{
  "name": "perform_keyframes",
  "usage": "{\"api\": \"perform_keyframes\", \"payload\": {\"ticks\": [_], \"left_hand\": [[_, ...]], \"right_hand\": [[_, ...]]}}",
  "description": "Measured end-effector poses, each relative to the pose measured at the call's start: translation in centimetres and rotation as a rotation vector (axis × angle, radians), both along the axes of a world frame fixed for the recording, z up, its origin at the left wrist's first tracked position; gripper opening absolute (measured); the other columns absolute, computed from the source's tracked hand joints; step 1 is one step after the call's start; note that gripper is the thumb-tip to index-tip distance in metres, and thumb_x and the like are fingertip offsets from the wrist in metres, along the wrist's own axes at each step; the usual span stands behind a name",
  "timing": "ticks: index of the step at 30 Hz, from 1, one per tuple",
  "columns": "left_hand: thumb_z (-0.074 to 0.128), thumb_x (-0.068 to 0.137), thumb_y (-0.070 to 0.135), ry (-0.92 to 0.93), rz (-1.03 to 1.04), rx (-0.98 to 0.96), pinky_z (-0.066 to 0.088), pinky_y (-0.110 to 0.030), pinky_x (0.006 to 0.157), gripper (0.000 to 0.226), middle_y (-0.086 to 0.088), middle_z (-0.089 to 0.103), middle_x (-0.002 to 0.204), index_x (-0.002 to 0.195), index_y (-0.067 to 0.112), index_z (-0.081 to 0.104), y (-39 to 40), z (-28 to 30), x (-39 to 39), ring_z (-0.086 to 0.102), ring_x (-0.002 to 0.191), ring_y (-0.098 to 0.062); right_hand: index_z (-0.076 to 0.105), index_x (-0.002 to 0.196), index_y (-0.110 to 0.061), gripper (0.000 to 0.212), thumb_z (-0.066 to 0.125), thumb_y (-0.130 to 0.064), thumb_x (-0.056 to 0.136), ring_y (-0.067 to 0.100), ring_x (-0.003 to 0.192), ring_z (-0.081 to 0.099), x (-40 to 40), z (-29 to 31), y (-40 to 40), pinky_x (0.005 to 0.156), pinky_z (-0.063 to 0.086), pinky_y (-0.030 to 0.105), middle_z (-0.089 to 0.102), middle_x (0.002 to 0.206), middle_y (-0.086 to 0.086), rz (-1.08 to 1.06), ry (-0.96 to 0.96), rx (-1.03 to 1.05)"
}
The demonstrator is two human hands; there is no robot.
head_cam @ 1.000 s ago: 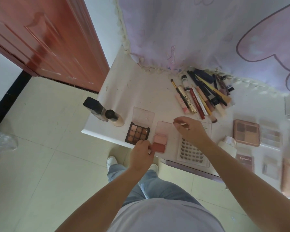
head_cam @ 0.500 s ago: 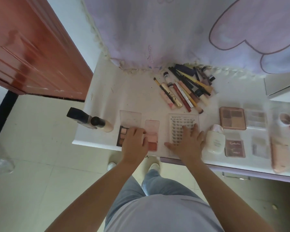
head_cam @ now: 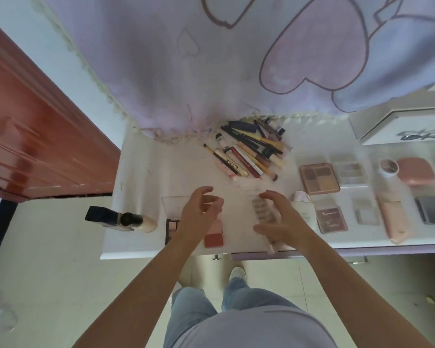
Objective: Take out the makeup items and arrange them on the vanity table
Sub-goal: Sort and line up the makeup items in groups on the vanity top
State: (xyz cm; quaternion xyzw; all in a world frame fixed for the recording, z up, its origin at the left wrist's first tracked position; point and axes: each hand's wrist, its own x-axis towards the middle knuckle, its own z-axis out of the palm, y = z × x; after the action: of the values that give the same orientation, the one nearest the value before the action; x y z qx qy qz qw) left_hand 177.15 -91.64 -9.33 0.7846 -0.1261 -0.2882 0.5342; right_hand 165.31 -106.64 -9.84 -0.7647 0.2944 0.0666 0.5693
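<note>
Both hands over the white surface (head_cam: pixel 141 172): left hand (head_cam: pixel 199 214) hangs loose-fingered and empty above the blush palette (head_cam: pixel 213 237), right hand (head_cam: pixel 276 217) spread over the clear lash tray (head_cam: pixel 259 204), seemingly not gripping it. Pencils and brushes (head_cam: pixel 249 151) lie piled behind.

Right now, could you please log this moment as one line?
left hand: open, above blush palette | right hand: open, above clear lash tray | pencils pile: untouched
</note>
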Motion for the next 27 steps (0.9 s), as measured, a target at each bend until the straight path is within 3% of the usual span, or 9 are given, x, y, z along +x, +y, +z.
{"api": "perform_keyframes", "payload": {"ticks": [2,4,8,10,12,17,21,24,27], "left_hand": [[0.057,0.087,0.021,0.179,-0.096,-0.111,0.052,-0.012,0.064,0.041,0.009,0.054,0.104,0.122,0.027,0.037,-0.8,1.0,0.7,0.058,0.090,-0.004],[0.059,0.085,0.027,0.238,-0.250,-0.150,0.052,-0.018,0.074,0.051,0.010,0.049,0.116,0.126,0.036,0.028,-1.4,1.9,1.5,0.054,0.104,-0.004],[0.067,0.075,0.038,0.376,-0.370,-0.219,0.042,-0.036,0.100,0.057,0.004,0.051,0.124,0.119,0.037,0.031,-1.9,3.3,2.1,0.049,0.119,-0.018],[0.076,0.065,0.038,0.433,-0.370,-0.267,0.037,-0.040,0.103,0.063,0.002,0.052,0.122,0.114,0.034,0.038,-1.9,3.7,2.2,0.049,0.117,-0.020],[0.081,0.048,0.045,0.455,-0.354,-0.328,0.041,-0.039,0.098,0.073,0.002,0.056,0.111,0.108,0.033,0.042,-1.8,3.8,2.3,0.053,0.108,-0.019],[0.065,0.055,0.029,0.435,-0.255,-0.532,0.055,-0.025,0.068,0.046,0.003,0.059,0.087,0.096,0.025,0.044,-1.8,4.1,2.2,0.064,0.077,-0.010],[0.065,0.061,0.017,0.324,-0.169,-0.527,0.056,-0.024,0.067,0.038,0.004,0.056,0.082,0.093,0.025,0.045,-1.5,4.5,2.3,0.066,0.069,-0.004],[0.059,0.081,0.010,0.272,-0.117,-0.468,0.054,-0.035,0.084,0.025,0.002,0.053,0.085,0.094,0.025,0.044,-1.2,5.0,2.2,0.066,0.070,-0.004],[0.056,0.083,0.012,0.262,-0.083,-0.440,0.047,-0.044,0.095,0.022,0.003,0.051,0.085,0.095,0.025,0.044,-0.7,5.3,2.1,0.064,0.076,-0.008]], "right_hand": [[0.041,0.108,-0.041,0.061,0.072,-0.021,0.059,0.011,0.117,0.036,-0.1,1.7,-0.5,0.092,0.040,0.031,0.036,0.136,-0.006,0.035,-0.053,0.170],[0.043,0.107,-0.043,0.063,0.067,-0.025,0.052,0.014,0.119,0.036,0.1,3.1,-0.9,0.101,0.040,0.041,0.040,0.129,-0.009,0.114,-0.067,0.273],[0.044,0.112,-0.040,0.073,0.063,-0.043,0.041,0.015,0.113,0.037,1.1,4.6,-1.1,0.092,0.036,0.033,0.040,0.124,-0.010,0.270,-0.108,0.290],[0.043,0.113,-0.039,0.073,0.061,-0.044,0.042,0.017,0.112,0.038,1.5,5.0,-1.1,0.090,0.036,0.032,0.040,0.124,-0.008,0.312,-0.125,0.286],[0.043,0.111,-0.041,0.070,0.059,-0.044,0.043,0.019,0.116,0.039,1.8,5.2,-1.0,0.091,0.037,0.033,0.041,0.126,-0.004,0.325,-0.139,0.286],[0.044,0.118,-0.029,0.075,0.059,-0.050,0.047,0.019,0.122,0.041,2.4,5.6,-0.4,0.095,0.040,0.033,0.044,0.130,0.000,0.293,-0.190,0.292],[0.038,0.133,-0.020,0.119,0.059,-0.083,0.034,0.012,0.118,0.046,2.8,5.8,-0.4,0.099,0.042,0.034,0.046,0.131,-0.004,0.343,-0.146,0.172],[0.038,0.134,-0.020,0.098,0.061,-0.062,0.049,0.013,0.117,0.047,3.4,6.2,-0.2,0.099,0.042,0.034,0.048,0.130,-0.004,0.406,-0.111,0.165],[0.041,0.127,-0.023,0.075,0.060,-0.046,0.058,0.012,0.109,0.051,4.1,6.6,-0.1,0.090,0.044,0.021,0.049,0.124,-0.004,0.431,-0.115,0.220]]}}
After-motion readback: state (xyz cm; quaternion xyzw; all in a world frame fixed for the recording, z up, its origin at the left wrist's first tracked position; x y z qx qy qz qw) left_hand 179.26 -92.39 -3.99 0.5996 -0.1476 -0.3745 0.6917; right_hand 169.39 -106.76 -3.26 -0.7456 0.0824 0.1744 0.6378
